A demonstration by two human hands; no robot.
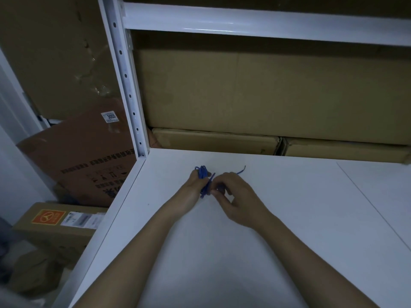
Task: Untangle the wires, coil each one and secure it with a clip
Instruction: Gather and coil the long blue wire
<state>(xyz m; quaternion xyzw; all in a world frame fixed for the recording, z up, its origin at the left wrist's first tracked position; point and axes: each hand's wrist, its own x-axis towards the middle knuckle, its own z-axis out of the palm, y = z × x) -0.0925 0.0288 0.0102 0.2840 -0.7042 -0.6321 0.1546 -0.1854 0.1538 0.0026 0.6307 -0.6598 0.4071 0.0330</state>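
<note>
Blue wire [203,181], coiled into a small bundle, is sitting in my left hand [193,188] over the far left part of the white worktop [289,218]. My left grip is curling round the coil, the loops standing up past my fingers. My right hand [235,196] is meeting it from the right side, thumb and fingertips [214,192] pinching at the lower part of the same bundle. A loose tail of the wire [241,170] is trailing out beyond my right hand and lying on the worktop, its tip pointing away from me. Light is dim; I cannot tell whether a clip is on the coil.

Both forearms are reaching in from the near edge. The white upright post [127,85] of the rack is rising at the worktop's far left corner, with a white crossbeam [244,21] running above. Cardboard boxes [255,96] are stacked behind the worktop. More cartons [82,158] are leaning and lying on the floor to the left.
</note>
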